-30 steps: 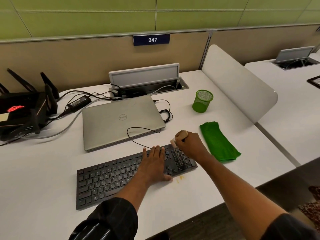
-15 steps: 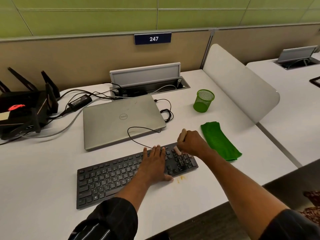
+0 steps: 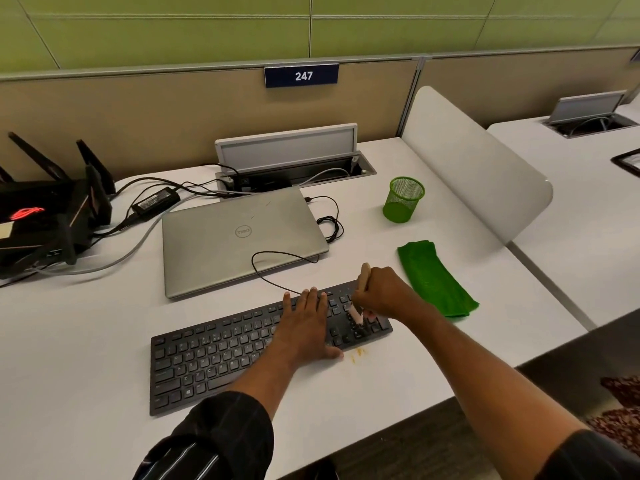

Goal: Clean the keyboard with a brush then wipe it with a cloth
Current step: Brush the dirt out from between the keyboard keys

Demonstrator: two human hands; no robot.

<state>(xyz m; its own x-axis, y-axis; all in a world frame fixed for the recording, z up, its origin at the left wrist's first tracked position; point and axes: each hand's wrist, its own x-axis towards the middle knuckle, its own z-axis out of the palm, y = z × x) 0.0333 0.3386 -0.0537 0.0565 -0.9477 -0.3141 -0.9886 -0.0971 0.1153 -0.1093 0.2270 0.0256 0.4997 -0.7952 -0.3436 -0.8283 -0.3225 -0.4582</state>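
A black keyboard (image 3: 214, 355) lies slanted on the white desk (image 3: 86, 323). My left hand (image 3: 306, 323) rests flat on its right-middle keys, fingers spread. My right hand (image 3: 384, 292) is closed around a small wooden-handled brush (image 3: 363, 275), whose pale bristles (image 3: 356, 312) touch the number-pad keys at the keyboard's right end. A folded green cloth (image 3: 434, 277) lies on the desk just right of my right hand. A few yellow crumbs (image 3: 356, 355) sit on the desk in front of the keyboard's right end.
A shut silver laptop (image 3: 239, 237) lies behind the keyboard, with a thin black cable (image 3: 277, 258) looping over its corner. A green mesh cup (image 3: 403, 199) stands at the back right. A black router (image 3: 45, 216) and a power brick (image 3: 156, 200) sit at the left. A white divider (image 3: 478, 168) bounds the right side.
My right hand has drawn the brush toward me, from the keyboard's far right corner down onto the number-pad keys. My left hand has stayed flat on the keyboard.
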